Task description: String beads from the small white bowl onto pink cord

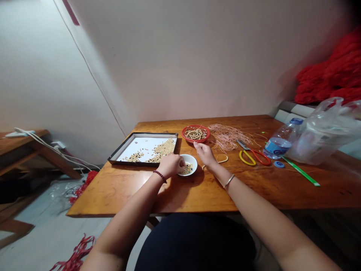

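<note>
My left hand (pixel 172 164) reaches over the rim of a small white bowl (pixel 192 160), its fingers bunched together among the small beads (pixel 187 169) inside. Whatever those fingers pinch is too small to see. Right of the bowl, my right hand (pixel 205 153) is raised with thumb and forefinger pressed together; anything thin between them does not show clearly. A short string of pale beads (pixel 223 160) lies on the table by the right wrist, partly hidden under it. Behind that hand, a red basket (pixel 208 134) holds beaded strands (pixel 196 133).
A black-edged tray (pixel 141 134) of loose beads lies left. Pink cords (pixel 225 137) spread behind scissors (pixel 255 157) with yellow and red handles. Farther right are a water bottle (pixel 280 139), a blue cap (pixel 279 164), a green strip (pixel 301 172) and a plastic bag (pixel 324 131).
</note>
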`<state>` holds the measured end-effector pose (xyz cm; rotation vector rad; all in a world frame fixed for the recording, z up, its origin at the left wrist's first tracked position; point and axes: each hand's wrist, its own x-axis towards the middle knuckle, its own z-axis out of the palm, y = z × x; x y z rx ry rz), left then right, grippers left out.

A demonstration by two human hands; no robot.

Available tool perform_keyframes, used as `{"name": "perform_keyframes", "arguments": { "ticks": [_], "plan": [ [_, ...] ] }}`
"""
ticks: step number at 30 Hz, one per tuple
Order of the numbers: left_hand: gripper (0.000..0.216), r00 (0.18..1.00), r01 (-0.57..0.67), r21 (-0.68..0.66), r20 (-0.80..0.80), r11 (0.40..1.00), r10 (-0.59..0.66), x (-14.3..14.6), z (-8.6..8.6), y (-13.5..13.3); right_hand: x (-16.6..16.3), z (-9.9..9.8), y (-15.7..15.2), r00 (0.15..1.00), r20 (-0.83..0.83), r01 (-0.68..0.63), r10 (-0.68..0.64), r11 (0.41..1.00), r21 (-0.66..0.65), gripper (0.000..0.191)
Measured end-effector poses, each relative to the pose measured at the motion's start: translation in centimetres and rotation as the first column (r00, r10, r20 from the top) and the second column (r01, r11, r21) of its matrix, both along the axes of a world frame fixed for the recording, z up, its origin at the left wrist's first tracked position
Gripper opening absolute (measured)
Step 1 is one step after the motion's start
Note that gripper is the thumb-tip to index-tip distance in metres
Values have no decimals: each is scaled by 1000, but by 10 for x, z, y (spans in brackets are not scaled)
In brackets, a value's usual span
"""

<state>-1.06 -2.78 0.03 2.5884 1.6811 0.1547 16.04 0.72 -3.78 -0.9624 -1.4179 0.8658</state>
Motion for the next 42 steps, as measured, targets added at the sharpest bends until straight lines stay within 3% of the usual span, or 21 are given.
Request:
{"name": "perform_keyframes", "arguments": {
  "ticks": [9,15,19,22,25,27,34,42],
  "plan": [
    [16,989,63,-39,140,997,-57,-7,0,4,-1,-3,2,999,35,26,-26,1000,16,46],
    [20,891,168,-68,437,984,-122,-15,-2,15,-1,-1,-1,1000,27,-15,15,1000,1,40],
    [31,717,260,-187,695,947,-60,-17,-6,23,0,-1,-2,999,44,30,-32,998,46,40],
    [40,513,315,-256,856,914,63,-15,-9,29,1,0,-5,994,80,66,-72,995,74,43],
    [46,310,366,-290,934,884,178,-11,-13,32,1,2,-10,985,140,87,-103,990,115,44],
    [47,237,378,-298,947,877,219,-9,-14,33,1,3,-14,968,202,117,-146,982,147,43],
    [47,193,316,-300,949,900,249,-8,-9,28,2,6,-21,912,321,184,-255,955,234,40],
    [44,228,293,-302,944,907,240,-7,-10,28,2,7,-22,908,321,187,-270,945,267,39]
  ]
}}
